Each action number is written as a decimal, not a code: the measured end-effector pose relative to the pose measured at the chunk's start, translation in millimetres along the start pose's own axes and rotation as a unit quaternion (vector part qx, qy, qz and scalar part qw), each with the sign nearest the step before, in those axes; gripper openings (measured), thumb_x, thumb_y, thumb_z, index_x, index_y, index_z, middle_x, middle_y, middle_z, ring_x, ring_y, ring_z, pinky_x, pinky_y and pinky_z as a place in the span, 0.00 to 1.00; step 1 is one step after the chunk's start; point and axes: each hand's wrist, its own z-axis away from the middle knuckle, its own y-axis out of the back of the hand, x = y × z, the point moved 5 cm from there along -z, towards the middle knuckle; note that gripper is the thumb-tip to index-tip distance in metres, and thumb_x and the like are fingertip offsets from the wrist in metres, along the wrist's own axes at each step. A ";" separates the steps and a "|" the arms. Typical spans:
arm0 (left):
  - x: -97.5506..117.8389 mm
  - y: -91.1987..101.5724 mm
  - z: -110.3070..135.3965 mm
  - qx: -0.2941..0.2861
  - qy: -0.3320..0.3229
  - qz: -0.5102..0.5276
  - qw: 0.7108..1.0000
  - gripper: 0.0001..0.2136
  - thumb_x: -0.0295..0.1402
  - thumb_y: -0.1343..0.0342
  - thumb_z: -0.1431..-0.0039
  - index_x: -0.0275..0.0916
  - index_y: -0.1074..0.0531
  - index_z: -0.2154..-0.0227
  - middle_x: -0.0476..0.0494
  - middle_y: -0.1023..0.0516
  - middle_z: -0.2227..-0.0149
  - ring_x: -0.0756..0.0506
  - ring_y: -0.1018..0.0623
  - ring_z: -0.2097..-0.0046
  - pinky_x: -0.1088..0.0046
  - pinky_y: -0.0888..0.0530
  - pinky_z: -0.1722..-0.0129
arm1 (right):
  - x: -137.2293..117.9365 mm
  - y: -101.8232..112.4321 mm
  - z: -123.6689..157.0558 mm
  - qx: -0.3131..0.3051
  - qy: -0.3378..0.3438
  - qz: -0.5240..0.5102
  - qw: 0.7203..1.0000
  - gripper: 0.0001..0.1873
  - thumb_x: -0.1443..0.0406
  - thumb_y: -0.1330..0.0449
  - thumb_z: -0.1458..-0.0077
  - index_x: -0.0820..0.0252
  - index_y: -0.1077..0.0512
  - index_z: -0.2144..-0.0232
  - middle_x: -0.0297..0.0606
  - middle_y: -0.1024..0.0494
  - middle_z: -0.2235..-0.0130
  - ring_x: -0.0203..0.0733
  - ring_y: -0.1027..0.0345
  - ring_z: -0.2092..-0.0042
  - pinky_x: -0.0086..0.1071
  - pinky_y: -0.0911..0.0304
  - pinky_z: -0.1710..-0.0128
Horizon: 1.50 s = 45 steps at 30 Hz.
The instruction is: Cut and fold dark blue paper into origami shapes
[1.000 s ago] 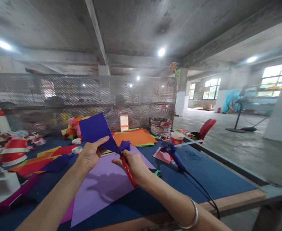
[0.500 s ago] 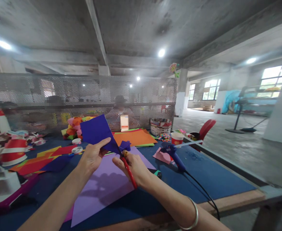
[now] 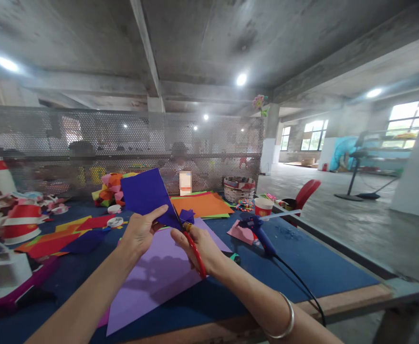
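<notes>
Ceiling lamps [image 3: 241, 79] glare white; far-right windows [image 3: 315, 135] overexposed, floor [image 3: 313, 186] near them bright. Concrete ceiling [image 3: 198, 43] dim. Soft-edged shadows on lilac sheet [image 3: 159, 274]. Far mesh partition [image 3: 123, 136] hazy, detail behind indistinct. Wide-angle stretch toward edges.

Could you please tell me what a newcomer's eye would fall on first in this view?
Probably the deep-blue sheet, held up near the middle by the left hand, with the red-handled scissors in the right hand at its right edge. Next might come the bright orange sheet lying beyond the hands, and the blue glue gun on the table to the right.
</notes>
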 end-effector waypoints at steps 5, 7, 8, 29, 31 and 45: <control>-1.8 1.2 -2.2 -0.008 0.007 -0.002 1.000 0.09 0.15 0.30 0.57 0.34 0.20 0.78 0.47 0.16 0.75 0.47 0.19 0.75 0.73 0.21 0.72 | -2.6 2.5 0.8 -0.010 -0.016 -0.012 1.000 0.25 0.42 0.43 0.32 0.53 0.37 0.70 0.28 0.33 0.78 0.38 0.33 0.75 0.30 0.42 0.72; -2.3 0.5 -2.1 -0.016 0.017 -0.005 1.000 0.09 0.15 0.31 0.55 0.34 0.20 0.77 0.45 0.16 0.74 0.47 0.18 0.74 0.72 0.19 0.69 | -3.2 3.0 0.8 -0.017 -0.020 -0.018 0.999 0.24 0.43 0.42 0.33 0.54 0.36 0.70 0.28 0.32 0.78 0.38 0.33 0.76 0.30 0.41 0.73; -3.1 0.0 -1.8 -0.020 0.022 -0.008 1.000 0.09 0.15 0.31 0.54 0.34 0.20 0.76 0.45 0.15 0.73 0.46 0.17 0.73 0.71 0.19 0.68 | -3.0 3.0 0.7 -0.020 -0.022 -0.021 0.999 0.24 0.43 0.42 0.33 0.53 0.36 0.69 0.28 0.32 0.79 0.37 0.33 0.77 0.29 0.41 0.74; -12.1 -0.9 5.6 -0.016 0.009 -0.033 0.999 0.09 0.19 0.28 0.55 0.37 0.19 0.75 0.49 0.16 0.73 0.47 0.18 0.72 0.72 0.20 0.68 | 12.4 -2.4 -4.5 -0.003 -0.038 -0.039 0.999 0.26 0.44 0.50 0.28 0.53 0.38 0.72 0.30 0.32 0.81 0.38 0.34 0.81 0.30 0.41 0.78; -13.3 0.3 4.0 -0.018 0.008 -0.034 0.999 0.09 0.19 0.27 0.56 0.37 0.19 0.76 0.49 0.16 0.74 0.47 0.19 0.72 0.72 0.20 0.68 | 13.1 -2.4 -5.0 0.001 -0.031 -0.036 0.999 0.24 0.45 0.50 0.27 0.53 0.37 0.71 0.29 0.32 0.81 0.38 0.34 0.80 0.30 0.41 0.77; -15.0 -1.3 5.9 -0.012 0.018 -0.044 0.999 0.08 0.17 0.32 0.44 0.34 0.21 0.72 0.51 0.16 0.71 0.49 0.18 0.70 0.72 0.20 0.64 | 6.5 -0.5 -2.3 0.012 -0.009 -0.023 1.000 0.25 0.45 0.46 0.28 0.53 0.37 0.71 0.30 0.31 0.81 0.39 0.32 0.79 0.30 0.41 0.74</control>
